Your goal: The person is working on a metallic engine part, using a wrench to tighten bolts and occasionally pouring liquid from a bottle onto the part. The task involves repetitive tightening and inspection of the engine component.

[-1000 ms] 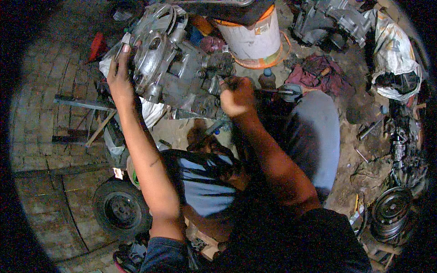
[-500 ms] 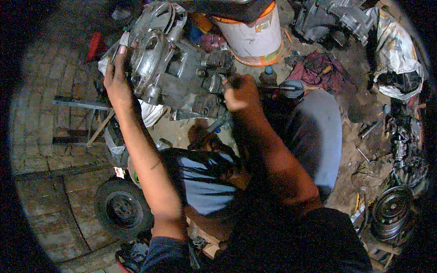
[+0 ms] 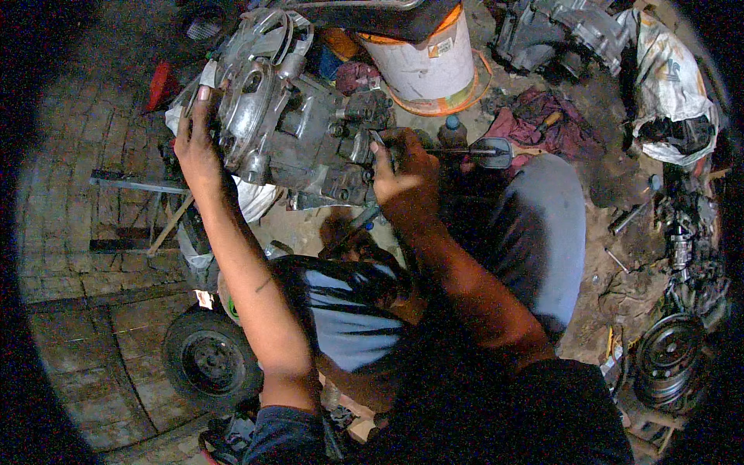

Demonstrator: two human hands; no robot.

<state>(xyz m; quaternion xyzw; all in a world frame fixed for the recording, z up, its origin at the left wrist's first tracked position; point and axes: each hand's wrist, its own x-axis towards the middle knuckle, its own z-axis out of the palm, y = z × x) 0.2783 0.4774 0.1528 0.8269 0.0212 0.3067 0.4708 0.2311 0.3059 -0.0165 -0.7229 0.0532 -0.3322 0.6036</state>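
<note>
A grey metal gearbox housing (image 3: 306, 128) with a wide round flange lies in front of me, up and left of centre. My left hand (image 3: 200, 151) grips its far left side, fingers stretched along the flange edge; a pale, flat piece (image 3: 208, 74) shows by the fingertips. At the housing's narrow right end is my right hand (image 3: 407, 174), its fingers curled and thumb raised. A small grey tip shows by that thumb, but what the fingers hold is mostly hidden. Right of this hand, a thin rod reaches over a grey oval dish (image 3: 493, 153).
A white bucket with an orange rim (image 3: 426, 66) stands behind the housing. Dark red cloth (image 3: 535, 120), a blue-capped bottle (image 3: 452, 128) and another metal casing (image 3: 562, 35) lie to the right. A wheel (image 3: 209, 356) sits lower left; loose metal parts (image 3: 680, 256) line the right edge.
My right hand, blurred before, has turned slightly and sits a little lower, with its thumb showing clearly at the housing's end. The left hand keeps its place on the flange.
</note>
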